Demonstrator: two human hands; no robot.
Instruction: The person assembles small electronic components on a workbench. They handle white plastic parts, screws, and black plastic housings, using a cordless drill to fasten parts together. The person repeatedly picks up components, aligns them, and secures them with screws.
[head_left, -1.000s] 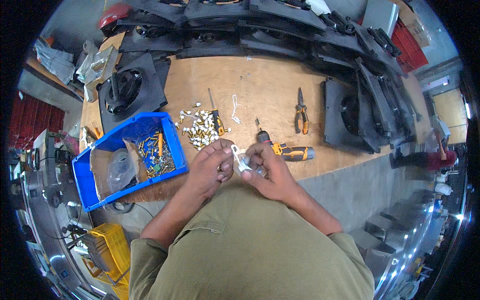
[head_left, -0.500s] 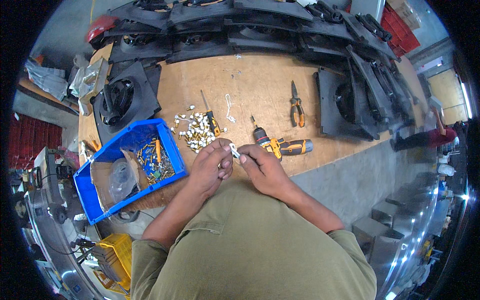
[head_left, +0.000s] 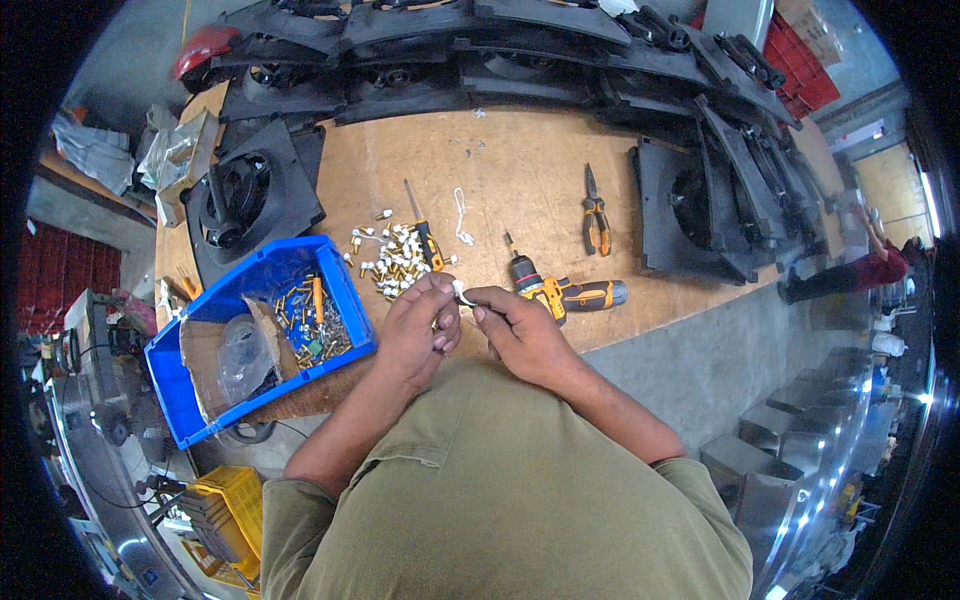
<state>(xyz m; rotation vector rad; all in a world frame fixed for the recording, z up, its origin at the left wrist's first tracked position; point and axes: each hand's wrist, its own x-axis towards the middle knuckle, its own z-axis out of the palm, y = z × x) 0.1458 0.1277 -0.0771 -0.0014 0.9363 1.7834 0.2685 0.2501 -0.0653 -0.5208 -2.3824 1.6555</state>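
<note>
Left hand [head_left: 420, 322] and right hand [head_left: 527, 340] pinch white cord [head_left: 460, 290] between them. Cord now bunched, no longer openly looped; handling ongoing.

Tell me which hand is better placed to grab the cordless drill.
Most likely the right hand: it is nearest the cordless drill, while the left hand is farther left. Both fingertips meet at a small white piece, though.

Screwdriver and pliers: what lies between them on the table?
In the head view, a looped white cord lies between the screwdriver and the pliers, nearer the screwdriver.
</note>
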